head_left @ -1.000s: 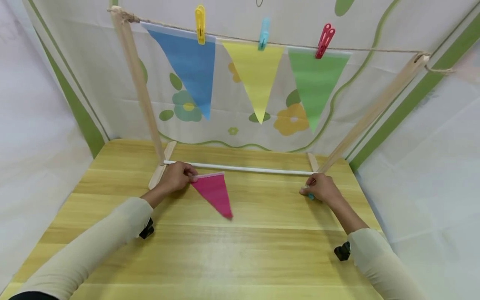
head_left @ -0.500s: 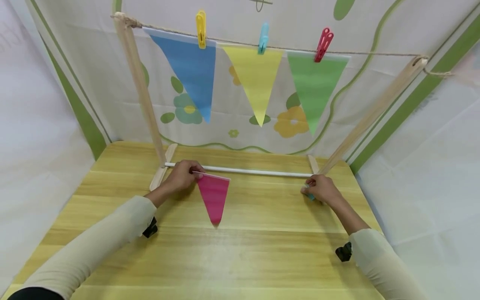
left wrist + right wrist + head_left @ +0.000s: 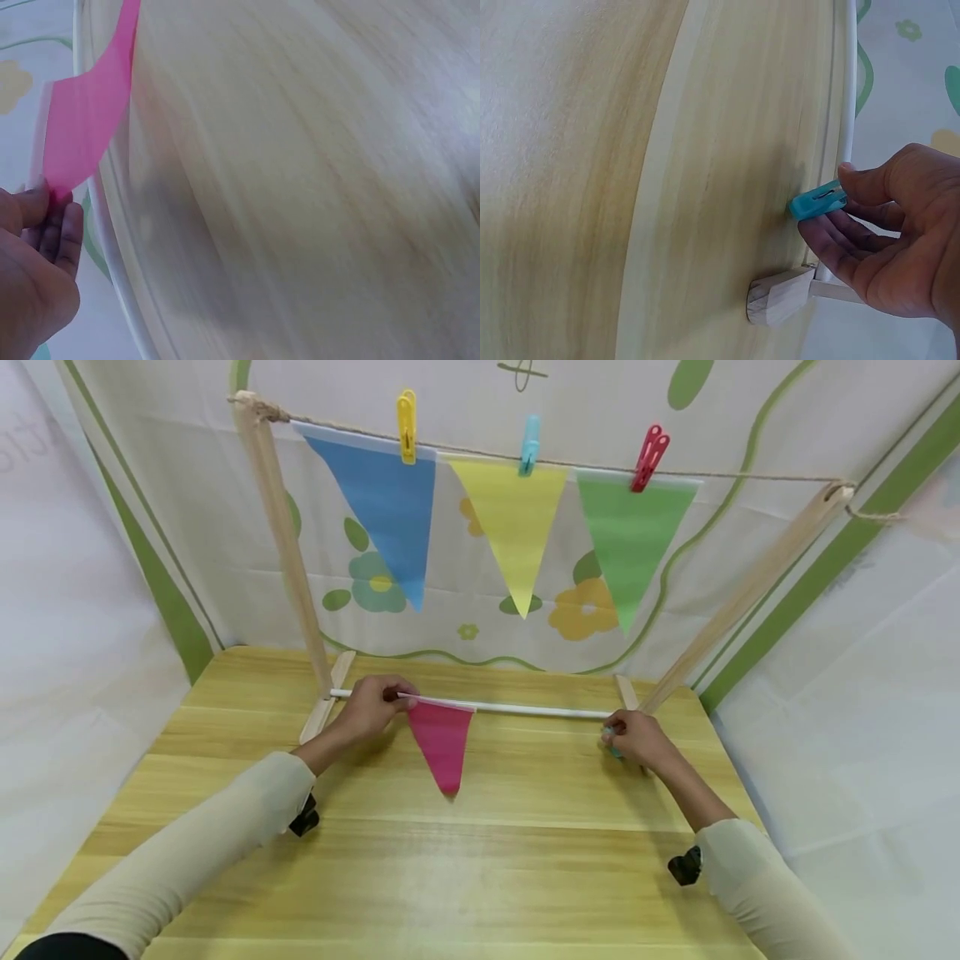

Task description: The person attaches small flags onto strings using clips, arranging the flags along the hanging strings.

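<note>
My left hand (image 3: 372,706) pinches a pink pennant (image 3: 442,743) by one end of its pale top edge. The pennant hangs point down in front of the white rod (image 3: 540,710), and in the left wrist view its cloth (image 3: 94,124) bends in a curve. Near the right foot of the wooden frame, my right hand (image 3: 637,737) holds a teal clothespin (image 3: 817,201) between thumb and fingers. Blue (image 3: 386,502), yellow (image 3: 513,510) and green (image 3: 633,527) pennants hang from a twine line (image 3: 757,475) above, one clothespin on each: yellow (image 3: 407,428), light blue (image 3: 529,445) and red (image 3: 650,458).
Wooden posts stand left (image 3: 281,518) and right (image 3: 750,585), with the twine tied between their tops. Their feet (image 3: 780,296) rest on the wood-grain table (image 3: 480,877). A floral cloth (image 3: 465,585) hangs behind.
The left hand has moved right and slightly up with the pink pennant, which has swung from slanting to hanging point down. The right hand stays nearly still with the clothespin.
</note>
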### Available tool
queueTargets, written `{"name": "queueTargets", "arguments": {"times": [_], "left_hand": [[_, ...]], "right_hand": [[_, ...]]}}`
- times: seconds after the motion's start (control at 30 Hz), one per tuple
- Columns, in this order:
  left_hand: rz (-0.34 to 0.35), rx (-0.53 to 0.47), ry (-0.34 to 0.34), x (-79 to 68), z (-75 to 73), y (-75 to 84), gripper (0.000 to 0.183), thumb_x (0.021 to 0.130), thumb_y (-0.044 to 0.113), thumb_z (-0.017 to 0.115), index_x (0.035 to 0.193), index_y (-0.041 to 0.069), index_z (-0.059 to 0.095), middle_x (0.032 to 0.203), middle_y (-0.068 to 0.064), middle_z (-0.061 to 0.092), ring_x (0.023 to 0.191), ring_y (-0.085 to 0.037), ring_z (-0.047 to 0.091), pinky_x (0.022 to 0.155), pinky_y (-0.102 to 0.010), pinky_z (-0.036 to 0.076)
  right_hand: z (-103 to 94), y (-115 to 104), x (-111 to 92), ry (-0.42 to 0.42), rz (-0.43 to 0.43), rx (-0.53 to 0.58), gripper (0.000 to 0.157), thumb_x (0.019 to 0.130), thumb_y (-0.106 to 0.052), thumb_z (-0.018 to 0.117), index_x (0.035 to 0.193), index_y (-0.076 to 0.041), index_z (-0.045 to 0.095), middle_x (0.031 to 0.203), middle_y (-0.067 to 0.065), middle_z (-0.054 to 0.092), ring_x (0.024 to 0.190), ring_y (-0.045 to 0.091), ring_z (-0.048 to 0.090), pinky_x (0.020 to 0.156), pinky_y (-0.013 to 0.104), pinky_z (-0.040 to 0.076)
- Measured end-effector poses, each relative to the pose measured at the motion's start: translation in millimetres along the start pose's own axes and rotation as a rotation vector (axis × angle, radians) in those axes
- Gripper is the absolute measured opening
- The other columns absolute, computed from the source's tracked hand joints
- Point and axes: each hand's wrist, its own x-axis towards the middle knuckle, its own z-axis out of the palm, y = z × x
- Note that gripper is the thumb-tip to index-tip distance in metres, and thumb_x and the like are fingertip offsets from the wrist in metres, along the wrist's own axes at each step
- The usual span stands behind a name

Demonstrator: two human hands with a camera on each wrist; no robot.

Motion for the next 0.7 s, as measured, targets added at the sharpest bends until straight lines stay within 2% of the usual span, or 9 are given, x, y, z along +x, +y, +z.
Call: {"name": "queueTargets", "arguments": {"times": [0.1, 0.2, 0.3, 0.37, 0.5, 0.6, 0.7], "left_hand": [[0.02, -0.048, 0.01, 3.2, 0.9, 4.8, 0.014, 0.11, 0.013, 0.077, 0.119, 0.007, 0.085, 0.116, -0.013, 0.084, 0.103, -0.028, 0.079, 0.089, -0.043, 0.07], [0.037, -0.092, 0.014, 4.9, 2.8, 9.0, 0.013, 0.109, 0.013, 0.078, 0.118, 0.006, 0.085, 0.114, -0.015, 0.084, 0.104, -0.035, 0.08, 0.094, -0.056, 0.07], [0.033, -0.117, 0.009, 4.6, 4.6, 12.3, 0.013, 0.109, 0.013, 0.078, 0.118, 0.006, 0.085, 0.111, -0.015, 0.084, 0.106, -0.043, 0.079, 0.096, -0.063, 0.068], [0.024, -0.134, 0.006, 4.4, 5.6, 14.4, 0.013, 0.109, 0.014, 0.079, 0.117, 0.007, 0.085, 0.109, -0.014, 0.084, 0.106, -0.046, 0.078, 0.096, -0.064, 0.068], [0.028, -0.146, -0.002, 3.3, 7.7, 18.5, 0.015, 0.108, 0.016, 0.08, 0.118, 0.006, 0.085, 0.106, -0.015, 0.084, 0.105, -0.048, 0.078, 0.094, -0.059, 0.069], [0.036, -0.157, -0.007, 3.5, 8.8, 22.4, 0.017, 0.108, 0.017, 0.081, 0.119, 0.005, 0.085, 0.105, -0.016, 0.084, 0.104, -0.049, 0.078, 0.092, -0.056, 0.07], [0.028, -0.188, -0.019, 5.0, 9.8, 26.8, 0.017, 0.107, 0.016, 0.081, 0.118, 0.005, 0.085, 0.104, -0.016, 0.084, 0.105, -0.05, 0.079, 0.094, -0.059, 0.07]], "right_hand": [[-3.4, -2, -1, 0.003, -0.003, 0.001, 0.041, 0.112, -0.016, 0.065, 0.14, 0.015, 0.065, 0.123, 0.027, 0.075, 0.108, 0.037, 0.076, 0.095, 0.05, 0.069], [-6.0, -5, -2, 0.016, -0.013, 0.004, 0.04, 0.113, -0.014, 0.065, 0.14, 0.016, 0.065, 0.122, 0.028, 0.075, 0.108, 0.038, 0.076, 0.097, 0.054, 0.068], [-6.3, -7, -2, 0.028, -0.026, 0.013, 0.04, 0.113, -0.012, 0.066, 0.141, 0.017, 0.065, 0.124, 0.03, 0.075, 0.111, 0.042, 0.075, 0.1, 0.057, 0.067], [-5.2, -8, -2, 0.036, -0.028, 0.017, 0.042, 0.114, -0.013, 0.066, 0.144, 0.016, 0.064, 0.126, 0.031, 0.075, 0.115, 0.044, 0.075, 0.101, 0.058, 0.067], [-1.5, -10, -2, 0.044, -0.023, 0.025, 0.046, 0.115, -0.013, 0.066, 0.149, 0.016, 0.06, 0.128, 0.032, 0.075, 0.119, 0.045, 0.075, 0.1, 0.057, 0.067], [-1.5, -11, -3, 0.04, -0.022, 0.031, 0.046, 0.115, -0.013, 0.065, 0.149, 0.017, 0.06, 0.129, 0.032, 0.074, 0.118, 0.044, 0.075, 0.099, 0.055, 0.068], [-5.3, -12, -4, 0.041, -0.026, 0.035, 0.045, 0.115, -0.014, 0.066, 0.148, 0.017, 0.061, 0.13, 0.033, 0.074, 0.12, 0.046, 0.074, 0.101, 0.057, 0.067]]}}
